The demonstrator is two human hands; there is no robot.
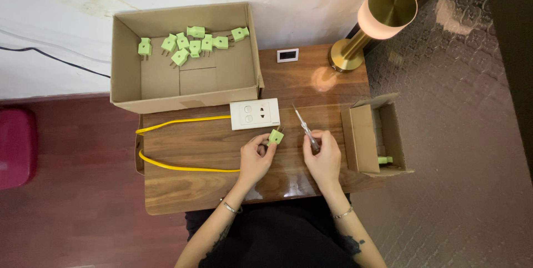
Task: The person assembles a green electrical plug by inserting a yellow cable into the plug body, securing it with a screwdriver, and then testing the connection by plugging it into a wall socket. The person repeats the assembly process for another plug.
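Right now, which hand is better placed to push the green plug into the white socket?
Left. The left hand already pinches the green plug just below the white socket; the right hand is occupied with a screwdriver.

Head camera, straight down over table (211,146) (moderately near).

- Nine green plugs (191,43) are lying in the big box (125,73); one more plug (275,136) is sitting in the left hand (255,159).
- Two boxes are standing on the table (189,190); the small box (361,140) is showing one green piece.
- One socket (255,113), one yellow cable (177,168), one screwdriver (305,129), one lamp (377,15) are showing.
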